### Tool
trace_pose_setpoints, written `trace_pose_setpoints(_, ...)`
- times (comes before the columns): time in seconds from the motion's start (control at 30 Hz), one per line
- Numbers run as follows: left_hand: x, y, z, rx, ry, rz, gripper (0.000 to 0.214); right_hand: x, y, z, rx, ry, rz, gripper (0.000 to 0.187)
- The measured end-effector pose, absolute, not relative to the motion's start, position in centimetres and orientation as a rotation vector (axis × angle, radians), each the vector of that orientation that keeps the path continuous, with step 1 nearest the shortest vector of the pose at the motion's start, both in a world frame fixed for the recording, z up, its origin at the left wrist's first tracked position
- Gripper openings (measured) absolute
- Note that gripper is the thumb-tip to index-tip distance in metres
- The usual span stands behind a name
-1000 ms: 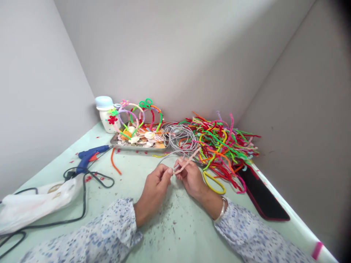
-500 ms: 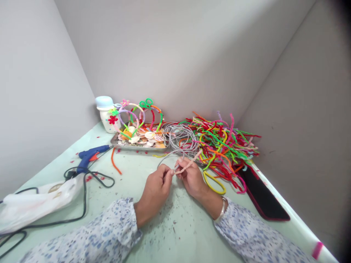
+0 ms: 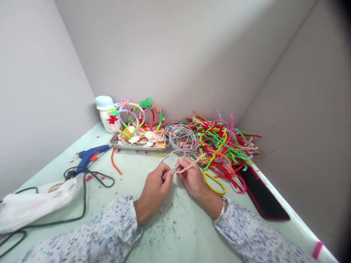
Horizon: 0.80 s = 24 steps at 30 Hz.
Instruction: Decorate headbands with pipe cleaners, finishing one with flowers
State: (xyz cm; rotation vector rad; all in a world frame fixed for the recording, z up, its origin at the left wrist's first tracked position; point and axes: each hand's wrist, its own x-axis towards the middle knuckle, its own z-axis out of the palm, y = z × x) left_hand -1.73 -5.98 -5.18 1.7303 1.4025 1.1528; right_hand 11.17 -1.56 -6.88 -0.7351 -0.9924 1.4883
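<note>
My left hand (image 3: 157, 184) and my right hand (image 3: 192, 178) meet over the pale green table, fingertips almost touching. Both pinch a thin grey wire hoop (image 3: 168, 156) that arcs up behind them. A pale pink pipe cleaner (image 3: 192, 164) sticks out to the upper right from my right fingers, its near end at the wire between the two hands. A yellow pipe cleaner loop (image 3: 214, 181) lies just right of my right hand.
A heap of coloured pipe cleaners (image 3: 222, 144) fills the back right corner beside a coil of grey wire hoops (image 3: 181, 137). A metal tray (image 3: 115, 142) of shells holds decorated hoops. A blue glue gun (image 3: 89, 156), white jar (image 3: 105, 114), plastic bag (image 3: 33, 204) and dark phone (image 3: 261, 197) lie around.
The free end of the pink pipe cleaner has swung lower and more to the right as my right fingers turned slightly. Both hands stay in place.
</note>
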Motion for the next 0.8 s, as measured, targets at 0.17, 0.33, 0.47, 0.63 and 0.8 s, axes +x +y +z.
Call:
trace_pose_setpoints(0.17, -1.63, -5.96, -5.29, 1.764, 1.431, 1.175, 0.017, 11.14, -1.62, -6.80, -0.761, -0.956, 1.515, 0.025)
trace_pose_setpoints(0.33, -1.73, -5.96, -5.28, 1.655, 1.334, 1.155, 0.023, 11.16, -1.59, -6.67, -0.740, -0.970, 1.473, 0.026)
trace_pose_setpoints(0.47, -1.83, -6.04, -5.32, 1.601, 1.299, 1.165, 0.029, 11.15, -1.58, -6.52, -0.736, -0.999, 1.438, 0.027)
trace_pose_setpoints(0.63, -1.78, -5.98, -5.49, 1.568, 1.333, 1.223, 0.030, 11.23, -1.71, -6.62, -0.738, -1.072, 1.522, 0.023)
trace_pose_setpoints(0.8, -1.79, -5.99, -5.32, 1.545, 1.287, 1.253, 0.032, 11.40, -1.89, -6.82, -0.680, -1.231, 1.598, 0.011)
